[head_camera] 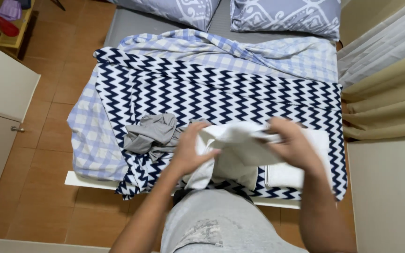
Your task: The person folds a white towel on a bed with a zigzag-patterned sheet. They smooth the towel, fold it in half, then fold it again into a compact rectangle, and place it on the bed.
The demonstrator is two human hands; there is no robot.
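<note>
Left hand (194, 149) and right hand (290, 140) both pinching a white cloth (240, 152), held over a zigzag blanket (221, 89). Grey garment (153, 134) crumpled on the blanket, just left of the cloth.

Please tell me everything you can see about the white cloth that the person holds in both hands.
The white garment looks like soft, thin fabric, plain and without pattern. It is crumpled and partly folded, lifted a little above the zigzag blanket at the foot of the bed. The left hand grips its left edge, and the right hand pinches its upper right part. Its lower part hangs down toward the person. A folded white cloth lies just under it; a grey garment lies to its left.
</note>
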